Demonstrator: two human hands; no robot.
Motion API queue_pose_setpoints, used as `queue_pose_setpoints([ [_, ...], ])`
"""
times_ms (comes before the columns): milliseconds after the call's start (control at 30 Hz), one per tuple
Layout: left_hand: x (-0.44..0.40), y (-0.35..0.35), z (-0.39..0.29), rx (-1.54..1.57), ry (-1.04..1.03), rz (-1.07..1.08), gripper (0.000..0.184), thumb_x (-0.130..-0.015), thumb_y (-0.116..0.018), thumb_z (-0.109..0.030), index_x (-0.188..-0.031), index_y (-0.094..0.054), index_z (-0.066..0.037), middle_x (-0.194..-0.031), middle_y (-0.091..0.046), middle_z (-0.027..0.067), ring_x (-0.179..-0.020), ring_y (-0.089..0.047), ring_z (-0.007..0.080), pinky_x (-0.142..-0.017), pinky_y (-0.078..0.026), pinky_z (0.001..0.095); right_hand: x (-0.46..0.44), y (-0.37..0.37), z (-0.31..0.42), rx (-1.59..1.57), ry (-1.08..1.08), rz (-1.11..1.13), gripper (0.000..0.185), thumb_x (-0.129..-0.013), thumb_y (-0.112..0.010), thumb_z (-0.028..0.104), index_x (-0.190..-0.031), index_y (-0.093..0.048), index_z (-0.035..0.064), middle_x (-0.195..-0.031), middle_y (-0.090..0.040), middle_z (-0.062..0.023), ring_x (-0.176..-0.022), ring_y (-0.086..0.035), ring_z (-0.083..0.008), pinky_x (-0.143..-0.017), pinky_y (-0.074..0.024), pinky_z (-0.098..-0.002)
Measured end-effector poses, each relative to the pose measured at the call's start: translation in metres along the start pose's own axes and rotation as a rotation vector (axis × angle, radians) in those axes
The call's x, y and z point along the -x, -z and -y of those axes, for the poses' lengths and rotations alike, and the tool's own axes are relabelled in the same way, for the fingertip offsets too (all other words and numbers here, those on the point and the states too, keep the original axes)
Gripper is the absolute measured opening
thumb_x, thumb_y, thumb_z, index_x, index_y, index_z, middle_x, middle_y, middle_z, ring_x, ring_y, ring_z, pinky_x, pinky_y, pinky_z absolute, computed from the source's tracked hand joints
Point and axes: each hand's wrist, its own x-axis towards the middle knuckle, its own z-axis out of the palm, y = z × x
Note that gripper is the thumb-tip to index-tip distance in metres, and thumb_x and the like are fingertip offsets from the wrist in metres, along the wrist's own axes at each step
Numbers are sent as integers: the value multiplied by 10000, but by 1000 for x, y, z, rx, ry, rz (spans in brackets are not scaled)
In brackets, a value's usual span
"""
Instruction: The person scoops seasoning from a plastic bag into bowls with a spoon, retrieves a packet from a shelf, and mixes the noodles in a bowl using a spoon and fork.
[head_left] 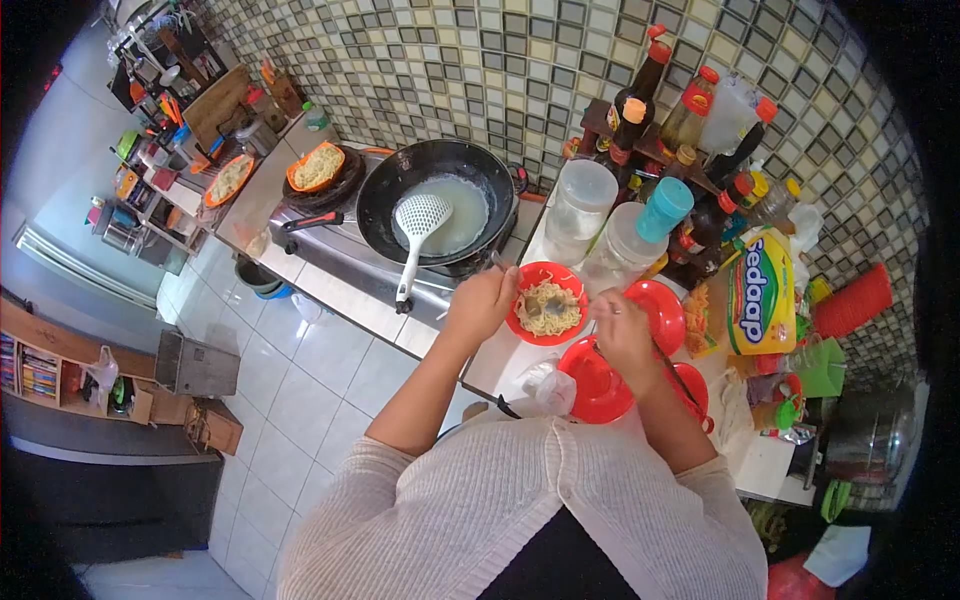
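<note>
- At the far left, an oval orange plate heaped with pale noodles (229, 180) sat near a second orange dish of noodles (317, 168), which rested on the back of the stove.
- Next came the deep black wok (375, 200) on the silver metal stove (335, 250), with cloudy liquid in its bottom. A white perforated skimmer (424, 215) lay tilted in it, its handle reaching over the near rim.
- My left hand (487, 297) was at the left rim of the round red bowl of yellow noodles (546, 325), fingers curled; I could not tell what they gripped.
- That bowl stood between my hands on the white tabletop (495, 365), with something greyish among the noodles.
- Behind it stood a clear plastic jar with a whitish lid (580, 205).
- Just nearer me was a wide glossy red bowl (590, 385).
- My right hand (622, 325) was by the noodle bowl's right side, fingers bent inward; their hold was unclear to me.
- Beyond it sat another shiny red bowl (665, 310).
- Farther right stood a yellow-and-green plastic package (762, 290), then a leaning red ridged stack (853, 300).
</note>
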Motion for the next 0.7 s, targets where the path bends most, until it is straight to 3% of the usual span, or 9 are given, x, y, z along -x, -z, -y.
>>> queue_pose_setpoints([
  [100,3,-12,-1,-257,-2,16,406,-990,-392,-331,-842,-610,-23,-707,-646,196,-655,-642,381,-602,-504,491,3,-12,6,209,113,76,126,-919,-523,122,-934,-545,0,-792,-610,-200,-756,-607,-391,-663,-477,-468],
  [233,7,-6,-6,-251,-60,-52,381,-984,-409,-320,-860,-604,-17,-692,-648,193,-602,-639,376,-537,-506,475,12,-17,3,220,69,61,126,-917,-520,110,-952,-535,-9,-796,-613,-214,-745,-604,-403,-647,-476,-483],
  [333,6,-2,-10,-254,-50,-85,346,-979,-421,-301,-889,-605,-22,-705,-655,186,-596,-642,366,-522,-506,460,22,-35,-21,155,-11,-31,153,-946,-499,137,-939,-529,-14,-776,-616,-183,-697,-627,-334,-614,-484,-440],
  [400,4,-10,-2,-233,-37,-79,328,-980,-427,-293,-914,-600,-22,-718,-657,191,-607,-643,370,-537,-507,471,25,-42,-36,-255,-264,-117,216,-998,-444,190,-946,-525,-4,-746,-619,-123,-638,-628,-230,-584,-498,-361],
  [433,4,-13,2,-234,-39,-79,328,-980,-427,-293,-914,-600,-22,-718,-657,191,-607,-643,370,-537,-507,471,27,-47,-47,-256,-264,-120,216,-998,-444,190,-946,-525,-4,-746,-619,-123,-638,-628,-230,-584,-498,-361],
  [500,5,-21,8,-165,-43,-91,319,-981,-430,-297,-946,-594,-27,-739,-659,197,-628,-647,375,-558,-510,481,29,-52,-64,-661,-482,-198,289,-1035,-367,244,-955,-521,13,-728,-610,-83,-612,-609,-158,-576,-502,-292],
  [633,3,-19,7,-123,-53,-90,304,-987,-422,-298,-967,-587,-44,-748,-659,181,-655,-648,373,-585,-508,479,27,-39,-69,-733,-527,-233,310,-1044,-348,279,-959,-514,32,-735,-615,-91,-605,-608,-165,-582,-511,-283],
  [700,1,-9,0,-30,-85,-108,280,-992,-417,-279,-971,-588,-58,-755,-656,160,-669,-644,364,-601,-503,471,24,-32,-65,-902,-685,-300,325,-1041,-367,314,-944,-505,38,-738,-615,-103,-615,-605,-162,-587,-506,-282],
])
